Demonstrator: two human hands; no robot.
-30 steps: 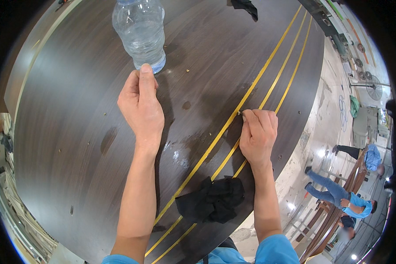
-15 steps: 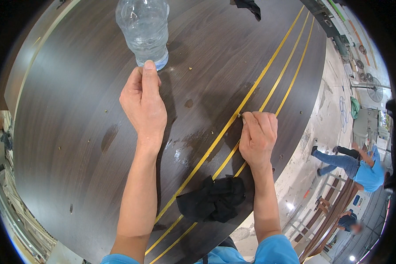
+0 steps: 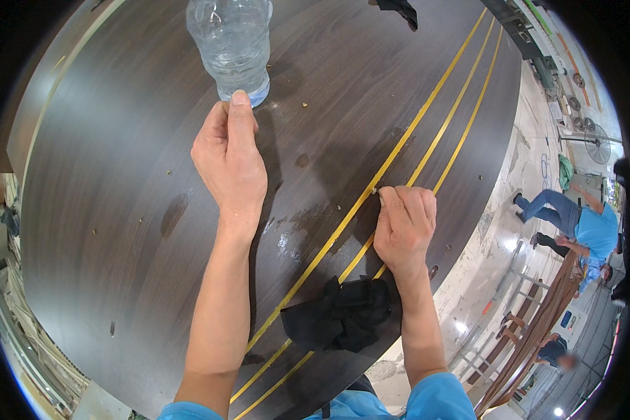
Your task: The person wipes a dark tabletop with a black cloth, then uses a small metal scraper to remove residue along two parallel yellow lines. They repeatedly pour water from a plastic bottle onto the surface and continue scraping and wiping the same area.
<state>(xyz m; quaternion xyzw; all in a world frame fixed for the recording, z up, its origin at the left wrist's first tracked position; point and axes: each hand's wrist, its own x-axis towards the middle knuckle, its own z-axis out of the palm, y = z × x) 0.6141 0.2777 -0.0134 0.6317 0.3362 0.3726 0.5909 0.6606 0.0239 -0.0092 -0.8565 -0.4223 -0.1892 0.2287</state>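
Observation:
My left hand [image 3: 231, 157] is closed at the near end of a clear plastic bottle [image 3: 231, 49], thumb and fingers pinched by its bluish end. The bottle's far end runs out of the picture. Fingers curled in a pinch, my right hand [image 3: 404, 224] rests low over the dark wood-grain panel [image 3: 105, 154], beside the leftmost yellow stripe [image 3: 343, 224]. A tiny pale bit [image 3: 374, 191] shows at its fingertips; what they grip is hidden. A crumpled black cloth [image 3: 339, 315] lies over the stripes, nearer me than the right hand.
Wet smears [image 3: 287, 241] and small crumbs [image 3: 304, 105] dot the panel. Another black item [image 3: 399, 10] lies at its far edge. Beyond the right edge are the floor, people in blue shirts [image 3: 595, 231], a stack of brown boards [image 3: 539, 329] and a standing fan [image 3: 596, 143].
My right hand has slid slightly toward me and left, along the yellow stripe. The left hand and bottle have barely shifted. People at the right have changed position.

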